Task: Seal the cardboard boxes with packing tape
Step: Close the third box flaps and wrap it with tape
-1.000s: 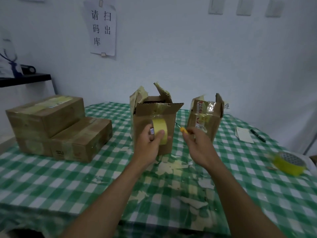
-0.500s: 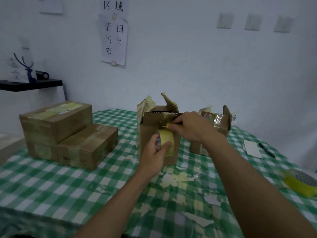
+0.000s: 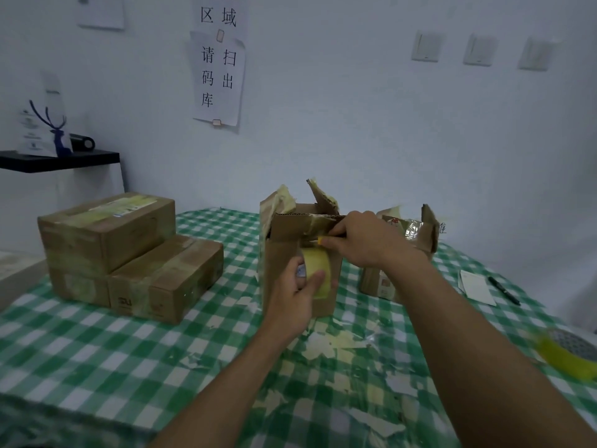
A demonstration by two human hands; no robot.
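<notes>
Now the right hand (image 3: 365, 242), a second ago off to the right, pinches a small yellow-tipped thing (image 3: 319, 241) at the near flap of the open brown cardboard box (image 3: 281, 253) on the green-checked desk (image 3: 113, 350). The left hand (image 3: 295, 294) grips the pale yellow tape roll (image 3: 318, 270) against the box front. Taping seems to be starting; the flaps stand open.

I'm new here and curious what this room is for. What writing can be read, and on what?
"区域": upper wall sheet.
"请扫码出库": lower wall sheet.
Print on the stacked box and the shelf plaque: too blurred to read.
</notes>
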